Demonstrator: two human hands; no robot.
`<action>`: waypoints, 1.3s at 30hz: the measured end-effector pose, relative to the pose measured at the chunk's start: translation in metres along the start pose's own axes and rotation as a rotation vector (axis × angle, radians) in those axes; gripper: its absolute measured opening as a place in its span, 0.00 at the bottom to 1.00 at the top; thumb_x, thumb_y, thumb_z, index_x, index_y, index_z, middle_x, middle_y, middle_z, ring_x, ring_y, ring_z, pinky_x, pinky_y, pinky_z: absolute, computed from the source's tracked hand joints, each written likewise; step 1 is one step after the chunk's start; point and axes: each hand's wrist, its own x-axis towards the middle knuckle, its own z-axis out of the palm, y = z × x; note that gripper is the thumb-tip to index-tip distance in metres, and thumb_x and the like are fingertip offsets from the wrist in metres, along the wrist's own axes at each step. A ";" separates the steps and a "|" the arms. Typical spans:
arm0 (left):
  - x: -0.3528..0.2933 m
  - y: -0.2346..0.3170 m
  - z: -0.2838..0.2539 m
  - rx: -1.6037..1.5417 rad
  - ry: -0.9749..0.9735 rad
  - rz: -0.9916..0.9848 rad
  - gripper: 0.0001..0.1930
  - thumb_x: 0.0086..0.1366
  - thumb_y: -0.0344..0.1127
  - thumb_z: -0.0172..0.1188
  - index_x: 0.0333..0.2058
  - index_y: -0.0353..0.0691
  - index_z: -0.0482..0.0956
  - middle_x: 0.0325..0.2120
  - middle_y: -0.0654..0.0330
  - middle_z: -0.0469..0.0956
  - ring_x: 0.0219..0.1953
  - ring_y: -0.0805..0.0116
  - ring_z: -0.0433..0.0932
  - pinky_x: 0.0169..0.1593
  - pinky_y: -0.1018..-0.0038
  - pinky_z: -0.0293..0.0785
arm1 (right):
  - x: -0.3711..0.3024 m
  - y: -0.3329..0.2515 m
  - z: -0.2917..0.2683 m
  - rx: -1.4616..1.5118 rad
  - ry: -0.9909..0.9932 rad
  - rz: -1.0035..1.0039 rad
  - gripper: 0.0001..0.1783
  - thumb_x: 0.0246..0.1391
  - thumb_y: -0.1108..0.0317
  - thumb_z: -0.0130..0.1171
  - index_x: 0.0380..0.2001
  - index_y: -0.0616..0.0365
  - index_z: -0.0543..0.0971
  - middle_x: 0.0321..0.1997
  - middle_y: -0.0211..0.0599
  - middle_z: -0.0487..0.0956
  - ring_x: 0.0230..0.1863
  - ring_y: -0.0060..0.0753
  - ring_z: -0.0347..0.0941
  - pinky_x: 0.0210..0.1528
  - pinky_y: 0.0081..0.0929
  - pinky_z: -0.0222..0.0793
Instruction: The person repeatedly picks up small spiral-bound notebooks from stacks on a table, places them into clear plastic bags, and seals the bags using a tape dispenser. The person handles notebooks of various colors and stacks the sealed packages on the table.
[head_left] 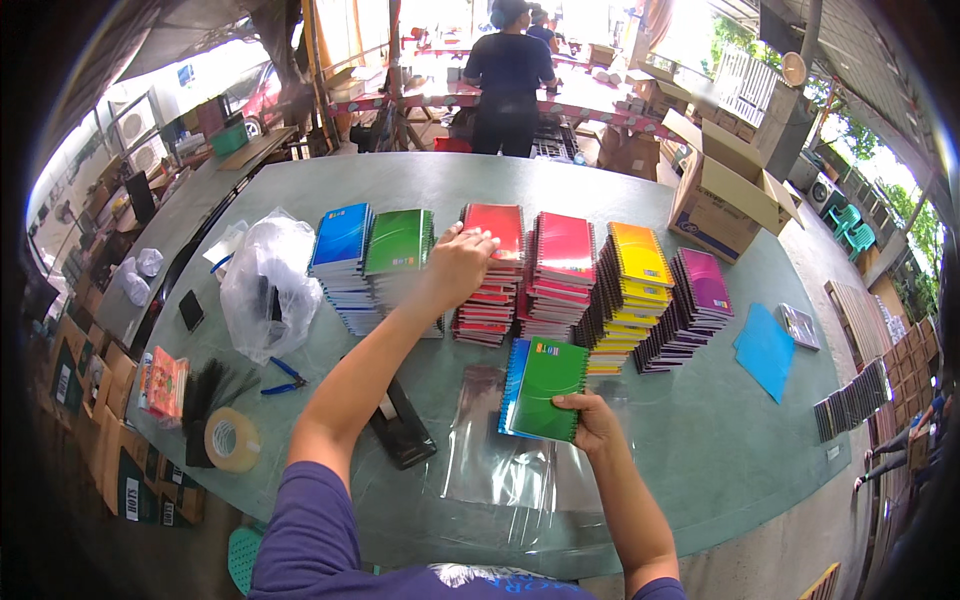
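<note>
My right hand (pixel 597 422) grips a green spiral notebook (pixel 556 385) by its lower right edge, thumb on the cover. Under it a blue notebook (pixel 513 385) sticks out at the left. My left hand (pixel 465 258) reaches over a stack of red notebooks (pixel 487 305); its fingers lie stretched across the top cover. To its left rise the green notebook stack (pixel 402 240) and the blue notebook stack (pixel 343 235). Rightward stand a pinkish-red stack (pixel 565 245), a yellow stack (pixel 640 255) and a purple stack (pixel 705 280). Clear plastic sleeves (pixel 480 455) lie below the held notebooks.
On the green table (pixel 720 440) are a plastic bag (pixel 265 285), blue-handled pliers (pixel 285 377), a tape roll (pixel 232 440), a black pouch (pixel 403 425) and blue sheets (pixel 766 350). An open carton (pixel 725 195) stands far right. Another person (pixel 508 80) stands beyond the table.
</note>
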 end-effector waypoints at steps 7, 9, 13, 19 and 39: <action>-0.047 0.137 -0.063 -0.347 -0.450 0.304 0.17 0.57 0.45 0.53 0.37 0.37 0.76 0.35 0.53 0.77 0.41 0.60 0.75 0.53 0.63 0.64 | 0.001 -0.004 -0.014 0.105 -0.013 -0.029 0.23 0.54 0.62 0.57 0.50 0.62 0.69 0.46 0.44 0.76 0.45 0.38 0.75 0.46 0.36 0.74; -0.026 0.109 -0.029 0.179 -0.213 0.346 0.22 0.57 0.49 0.54 0.40 0.36 0.75 0.40 0.51 0.76 0.46 0.59 0.73 0.57 0.59 0.60 | 0.000 0.001 -0.017 -0.007 0.018 -0.001 0.24 0.51 0.63 0.60 0.49 0.63 0.68 0.47 0.43 0.75 0.44 0.37 0.76 0.47 0.37 0.74; -0.013 -0.007 0.018 0.169 -0.103 -0.032 0.19 0.59 0.44 0.55 0.41 0.35 0.74 0.45 0.52 0.75 0.48 0.58 0.73 0.57 0.59 0.61 | -0.002 0.009 0.008 -0.089 0.118 0.044 0.26 0.49 0.66 0.63 0.49 0.63 0.68 0.47 0.43 0.75 0.45 0.37 0.76 0.47 0.36 0.75; 0.004 0.077 -0.025 0.033 0.202 0.050 0.08 0.55 0.32 0.56 0.34 0.37 0.76 0.29 0.57 0.76 0.33 0.61 0.74 0.42 0.65 0.68 | -0.014 -0.009 -0.024 0.229 0.063 -0.017 0.34 0.53 0.44 0.53 0.51 0.63 0.67 0.49 0.46 0.74 0.46 0.41 0.75 0.49 0.36 0.73; -0.010 0.190 -0.009 -0.346 -0.309 0.287 0.16 0.54 0.45 0.59 0.34 0.38 0.77 0.32 0.54 0.78 0.39 0.59 0.75 0.49 0.64 0.67 | -0.058 -0.025 -0.067 0.055 0.097 -0.033 0.28 0.48 0.63 0.64 0.50 0.63 0.67 0.47 0.45 0.75 0.45 0.38 0.75 0.49 0.37 0.74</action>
